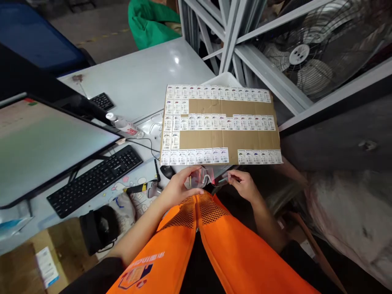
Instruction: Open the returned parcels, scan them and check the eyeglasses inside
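A pair of glasses [207, 178] with clear, reddish-tinted lenses is held low in front of my vest, just below the near edge of a cardboard sheet. My left hand [180, 187] grips the left side of the glasses, thumb below and fingers above. At the other end, my right hand [243, 183] pinches the right side between thumb and fingers. Rows of small white printed labels, each with a glasses picture, cover much of the cardboard sheet [205, 139]. Bare brown strips run between some rows.
Left of the sheet are a monitor [55, 143], a black keyboard [94, 179], a water bottle [125, 125], a mouse [168, 171] and a yellow-black handled tool [142, 188]. A white bin [225, 79] sits behind the sheet. A metal frame and a fan [299, 54] stand at right.
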`<state>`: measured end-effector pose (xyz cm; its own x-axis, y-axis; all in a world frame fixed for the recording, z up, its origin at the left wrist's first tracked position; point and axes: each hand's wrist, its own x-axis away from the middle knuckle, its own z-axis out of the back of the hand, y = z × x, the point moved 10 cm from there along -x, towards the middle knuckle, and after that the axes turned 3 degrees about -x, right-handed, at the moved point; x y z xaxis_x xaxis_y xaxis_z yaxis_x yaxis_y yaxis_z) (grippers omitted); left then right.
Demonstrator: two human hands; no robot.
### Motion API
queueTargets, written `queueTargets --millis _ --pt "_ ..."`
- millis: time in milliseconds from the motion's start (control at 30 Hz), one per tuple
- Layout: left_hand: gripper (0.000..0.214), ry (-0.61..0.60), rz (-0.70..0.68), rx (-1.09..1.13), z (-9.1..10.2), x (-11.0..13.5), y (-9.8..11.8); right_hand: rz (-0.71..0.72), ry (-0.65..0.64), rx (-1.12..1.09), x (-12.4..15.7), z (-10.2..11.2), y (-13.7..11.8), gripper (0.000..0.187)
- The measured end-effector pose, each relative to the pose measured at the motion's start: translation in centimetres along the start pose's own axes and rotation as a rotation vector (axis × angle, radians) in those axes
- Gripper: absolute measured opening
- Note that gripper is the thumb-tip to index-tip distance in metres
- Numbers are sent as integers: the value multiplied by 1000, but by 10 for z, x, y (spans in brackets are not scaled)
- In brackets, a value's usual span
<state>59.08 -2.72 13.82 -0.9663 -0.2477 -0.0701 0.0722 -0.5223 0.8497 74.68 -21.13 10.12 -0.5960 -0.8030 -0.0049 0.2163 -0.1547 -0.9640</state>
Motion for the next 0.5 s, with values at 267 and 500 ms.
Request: queueTargets --millis 267,500 --pt "32 0 115 7 -7 -7 -22 -76 97 -235 -7 20 22 45" --pt "36 73 198 -16 0 -4 -43 -93 55 -354 -25 5 31 47"
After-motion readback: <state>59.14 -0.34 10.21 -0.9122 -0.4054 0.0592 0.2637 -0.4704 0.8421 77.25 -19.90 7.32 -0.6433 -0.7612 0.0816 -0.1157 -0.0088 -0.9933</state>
